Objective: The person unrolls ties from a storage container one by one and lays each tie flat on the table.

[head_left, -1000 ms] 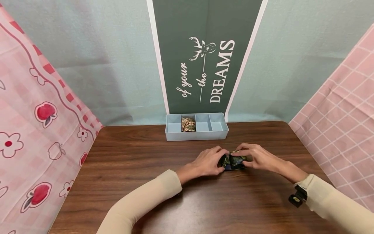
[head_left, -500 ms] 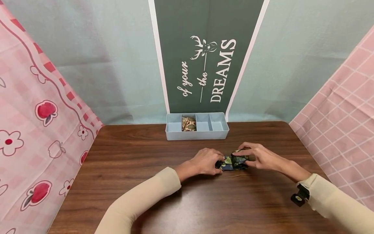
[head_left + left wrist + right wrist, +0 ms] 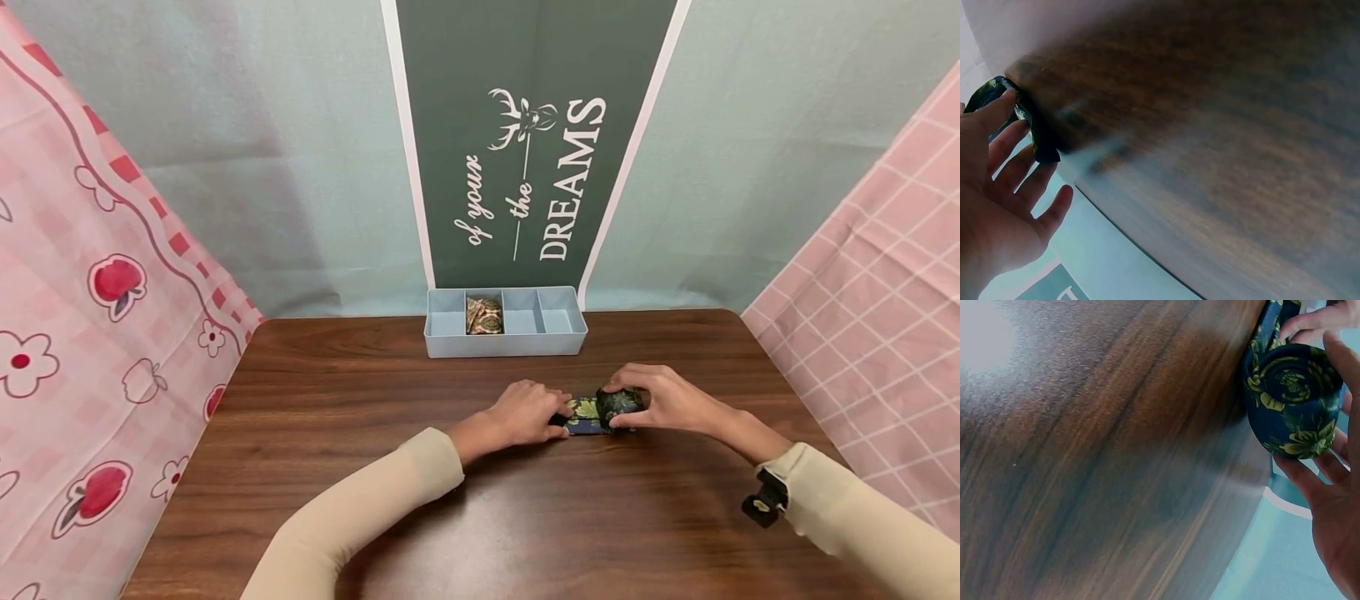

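Head view: more flat cloth (image 3: 584, 410) shows on the table (image 3: 360, 392) than a second ago; some length apparently remains unrolled. Right hand (image 3: 670, 402) grips the roll (image 3: 619, 405); left hand (image 3: 527, 412) touches the flat part, fingers extended.

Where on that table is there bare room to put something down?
The wooden table is bare left of the left sleeve, toward the apple-print curtain; between that and the right sleeve; and beyond the right hand, to the right of the blue tray. It is crowded where the left hand and right hand meet at the floral cloth.
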Action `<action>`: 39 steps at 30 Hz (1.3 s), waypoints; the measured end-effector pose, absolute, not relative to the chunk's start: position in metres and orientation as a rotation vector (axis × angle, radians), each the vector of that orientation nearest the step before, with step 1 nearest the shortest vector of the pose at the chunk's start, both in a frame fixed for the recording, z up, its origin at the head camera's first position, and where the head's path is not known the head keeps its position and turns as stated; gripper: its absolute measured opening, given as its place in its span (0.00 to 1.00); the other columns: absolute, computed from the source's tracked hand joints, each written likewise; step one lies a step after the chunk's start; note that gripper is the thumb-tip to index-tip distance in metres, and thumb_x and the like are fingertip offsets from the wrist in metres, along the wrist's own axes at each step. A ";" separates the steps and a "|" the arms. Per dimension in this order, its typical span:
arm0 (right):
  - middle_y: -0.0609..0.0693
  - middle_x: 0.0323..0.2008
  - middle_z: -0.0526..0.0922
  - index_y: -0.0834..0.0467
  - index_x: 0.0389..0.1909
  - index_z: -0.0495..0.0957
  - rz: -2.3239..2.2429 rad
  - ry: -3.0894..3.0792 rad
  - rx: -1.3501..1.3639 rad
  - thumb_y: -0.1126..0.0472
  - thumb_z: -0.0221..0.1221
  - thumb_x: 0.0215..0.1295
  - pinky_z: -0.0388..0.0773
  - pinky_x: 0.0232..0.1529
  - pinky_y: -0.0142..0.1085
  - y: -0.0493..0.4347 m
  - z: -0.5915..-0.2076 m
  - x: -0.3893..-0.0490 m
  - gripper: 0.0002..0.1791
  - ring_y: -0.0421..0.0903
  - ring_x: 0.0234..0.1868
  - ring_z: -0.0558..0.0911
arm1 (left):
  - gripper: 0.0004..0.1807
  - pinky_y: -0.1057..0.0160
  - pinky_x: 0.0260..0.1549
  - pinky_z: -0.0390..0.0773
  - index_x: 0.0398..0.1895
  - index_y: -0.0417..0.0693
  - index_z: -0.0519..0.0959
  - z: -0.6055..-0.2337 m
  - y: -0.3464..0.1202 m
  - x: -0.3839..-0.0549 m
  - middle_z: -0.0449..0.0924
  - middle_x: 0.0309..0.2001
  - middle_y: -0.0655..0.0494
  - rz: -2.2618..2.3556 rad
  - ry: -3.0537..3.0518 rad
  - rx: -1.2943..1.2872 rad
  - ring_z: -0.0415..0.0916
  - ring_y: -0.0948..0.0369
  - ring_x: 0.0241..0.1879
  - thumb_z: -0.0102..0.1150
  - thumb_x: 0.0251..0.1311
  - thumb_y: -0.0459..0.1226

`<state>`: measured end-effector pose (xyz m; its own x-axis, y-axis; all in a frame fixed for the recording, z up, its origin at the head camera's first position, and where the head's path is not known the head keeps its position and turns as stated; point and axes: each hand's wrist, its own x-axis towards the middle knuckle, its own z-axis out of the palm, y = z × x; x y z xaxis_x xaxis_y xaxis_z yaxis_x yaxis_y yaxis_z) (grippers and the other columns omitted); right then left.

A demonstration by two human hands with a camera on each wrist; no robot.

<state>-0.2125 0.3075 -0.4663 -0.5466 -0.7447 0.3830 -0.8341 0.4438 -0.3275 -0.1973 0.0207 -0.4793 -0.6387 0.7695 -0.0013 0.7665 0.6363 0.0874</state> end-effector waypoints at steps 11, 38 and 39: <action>0.41 0.44 0.87 0.51 0.47 0.84 0.734 -2.660 1.316 0.63 0.79 0.55 0.83 0.37 0.33 0.315 -0.459 -0.211 0.20 0.33 0.41 0.83 | 0.21 0.59 0.40 0.86 0.63 0.69 0.86 -0.481 0.019 -0.191 0.79 0.68 0.65 0.160 2.830 1.241 0.86 0.57 0.57 0.67 0.69 0.57; 0.46 0.49 0.88 0.50 0.52 0.87 0.783 -2.753 1.346 0.75 0.73 0.51 0.84 0.34 0.37 0.353 -0.445 -0.220 0.27 0.42 0.50 0.86 | 0.16 0.58 0.39 0.87 0.54 0.63 0.91 -0.474 0.016 -0.192 0.84 0.63 0.64 0.214 2.862 1.234 0.87 0.60 0.53 0.69 0.68 0.54; 0.46 0.49 0.89 0.50 0.51 0.87 0.784 -2.759 1.330 0.73 0.74 0.54 0.84 0.34 0.37 0.351 -0.445 -0.219 0.24 0.42 0.49 0.86 | 0.16 0.57 0.39 0.87 0.54 0.62 0.91 -0.474 0.018 -0.192 0.85 0.62 0.64 0.229 2.867 1.233 0.88 0.60 0.53 0.69 0.68 0.54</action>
